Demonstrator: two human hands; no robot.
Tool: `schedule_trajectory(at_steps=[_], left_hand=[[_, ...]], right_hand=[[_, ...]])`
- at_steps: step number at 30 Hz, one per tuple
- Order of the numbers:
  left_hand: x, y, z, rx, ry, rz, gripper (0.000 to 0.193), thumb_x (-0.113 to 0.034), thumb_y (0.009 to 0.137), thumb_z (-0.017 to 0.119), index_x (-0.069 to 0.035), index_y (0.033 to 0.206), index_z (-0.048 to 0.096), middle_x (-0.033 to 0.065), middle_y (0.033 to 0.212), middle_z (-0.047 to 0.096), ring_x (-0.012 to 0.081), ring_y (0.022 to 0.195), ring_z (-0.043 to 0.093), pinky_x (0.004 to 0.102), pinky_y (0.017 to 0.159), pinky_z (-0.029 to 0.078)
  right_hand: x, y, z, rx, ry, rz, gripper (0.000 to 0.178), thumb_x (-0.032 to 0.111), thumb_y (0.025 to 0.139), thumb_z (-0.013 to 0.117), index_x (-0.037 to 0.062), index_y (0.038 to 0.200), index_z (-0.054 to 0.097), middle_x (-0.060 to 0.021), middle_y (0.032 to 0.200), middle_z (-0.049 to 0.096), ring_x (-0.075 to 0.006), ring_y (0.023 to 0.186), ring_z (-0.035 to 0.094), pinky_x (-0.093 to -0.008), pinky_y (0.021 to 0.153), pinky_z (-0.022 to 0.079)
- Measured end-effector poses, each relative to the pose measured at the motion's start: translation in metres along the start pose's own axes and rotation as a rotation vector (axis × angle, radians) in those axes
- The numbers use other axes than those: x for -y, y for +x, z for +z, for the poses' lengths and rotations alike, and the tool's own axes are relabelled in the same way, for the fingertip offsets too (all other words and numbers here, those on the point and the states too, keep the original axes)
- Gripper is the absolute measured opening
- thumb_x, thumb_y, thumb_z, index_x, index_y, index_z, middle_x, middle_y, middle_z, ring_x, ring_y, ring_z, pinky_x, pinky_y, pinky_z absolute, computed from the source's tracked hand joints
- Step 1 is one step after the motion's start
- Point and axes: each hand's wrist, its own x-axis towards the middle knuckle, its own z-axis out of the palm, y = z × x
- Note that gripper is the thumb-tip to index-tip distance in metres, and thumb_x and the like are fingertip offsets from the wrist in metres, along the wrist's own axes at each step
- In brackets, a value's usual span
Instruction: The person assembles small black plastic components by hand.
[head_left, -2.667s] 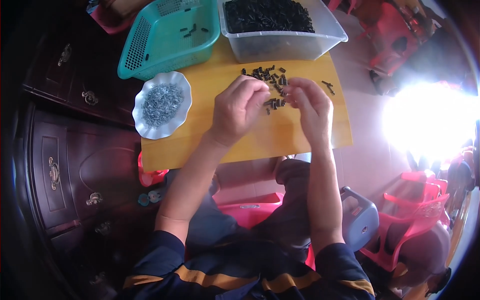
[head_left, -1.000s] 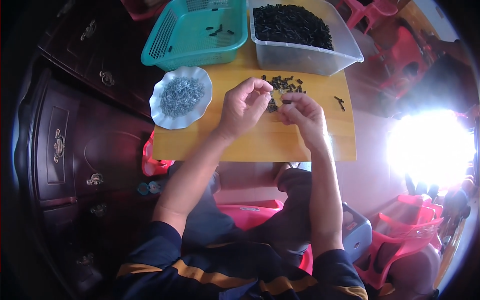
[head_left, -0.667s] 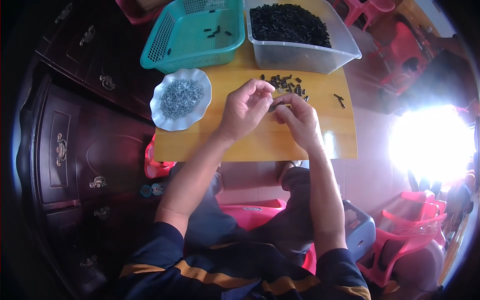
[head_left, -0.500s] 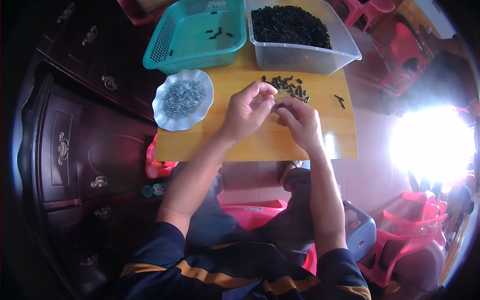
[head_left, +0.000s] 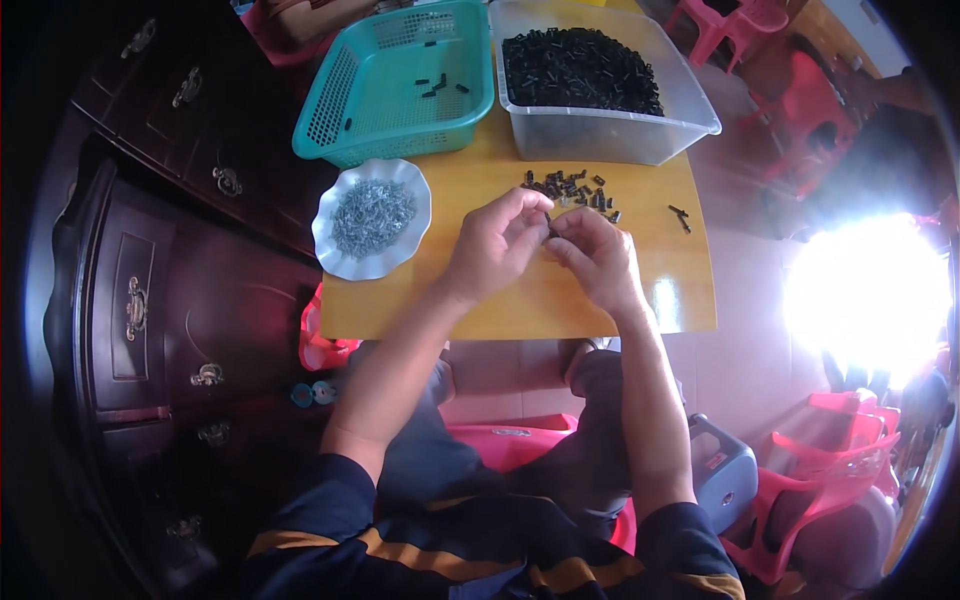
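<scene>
Over the middle of the table, my left hand [head_left: 497, 245] and my right hand [head_left: 599, 258] meet at the fingertips. Both are closed in a pinch around a small black tube-like piece [head_left: 548, 228], mostly covered by the fingers. Just beyond them lies a loose heap of short black pieces [head_left: 568, 187], some with a metallic glint. To the left of my left hand stands a white wavy-edged dish [head_left: 323, 228] full of small shiny clear or silvery pieces [head_left: 372, 215]. Two thin dark parts [head_left: 681, 219] lie crossed near the table's right side.
At the back left sits a green plastic basket [head_left: 385, 142] with several black pieces inside. Beside it, a translucent bin [head_left: 590, 136] holds many black pieces. Another person's arm [head_left: 330, 18] shows behind the basket. Dark drawers [head_left: 150, 340] line the left; pink chairs [head_left: 800, 480] stand right.
The whole view has shifted slightly, so the table sits lower in the picture. Another person's arm has come into sight at the top left. My hands stay pinched together, their fingers slightly rearranged.
</scene>
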Motion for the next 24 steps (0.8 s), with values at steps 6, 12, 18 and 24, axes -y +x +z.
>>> schedule_trajectory(at_steps=[6, 12, 18, 24], left_hand=[[-0.006, 0.0, 0.004, 0.015, 0.036, -0.004, 0.026, 0.003, 0.089, 0.069, -0.003, 0.114, 0.065, 0.0104, 0.095, 0.072, 0.0192, 0.087, 0.072, 0.0317, 0.076, 0.058], [-0.013, 0.004, 0.005, -0.032, 0.239, 0.195, 0.026, 0.005, 0.089, 0.069, -0.004, 0.114, 0.067, 0.0112, 0.093, 0.071, 0.0231, 0.081, 0.072, 0.0318, 0.071, 0.057], [0.003, -0.011, 0.021, 0.245, 0.51, 0.252, 0.018, -0.005, 0.088, 0.071, -0.008, 0.105, 0.071, 0.0055, 0.092, 0.068, 0.0266, 0.08, 0.07, 0.0374, 0.067, 0.056], [0.014, -0.014, 0.029, 0.279, 0.628, 0.244, 0.019, -0.007, 0.086, 0.072, -0.012, 0.105, 0.072, 0.0025, 0.088, 0.064, 0.0235, 0.078, 0.068, 0.0377, 0.065, 0.056]], right_hand=[[-0.005, 0.0, -0.004, 0.016, 0.023, 0.029, 0.018, 0.01, 0.089, 0.077, 0.0034, 0.104, 0.068, -0.0031, 0.087, 0.075, -0.0099, 0.075, 0.071, -0.0264, 0.071, 0.056], [-0.003, 0.005, -0.026, -0.016, 0.419, 0.035, 0.014, 0.006, 0.095, 0.071, 0.0011, 0.107, 0.065, -0.0051, 0.092, 0.074, -0.009, 0.078, 0.066, -0.0248, 0.069, 0.053], [-0.006, 0.009, -0.053, -0.193, 0.523, 0.076, 0.014, 0.009, 0.095, 0.071, 0.0035, 0.106, 0.066, -0.0053, 0.094, 0.075, -0.0079, 0.073, 0.063, -0.0231, 0.07, 0.051], [0.001, 0.008, -0.06, -0.266, 0.555, 0.097, 0.017, 0.012, 0.094, 0.074, 0.0037, 0.106, 0.065, -0.005, 0.093, 0.075, -0.0076, 0.073, 0.062, -0.0222, 0.069, 0.05]])
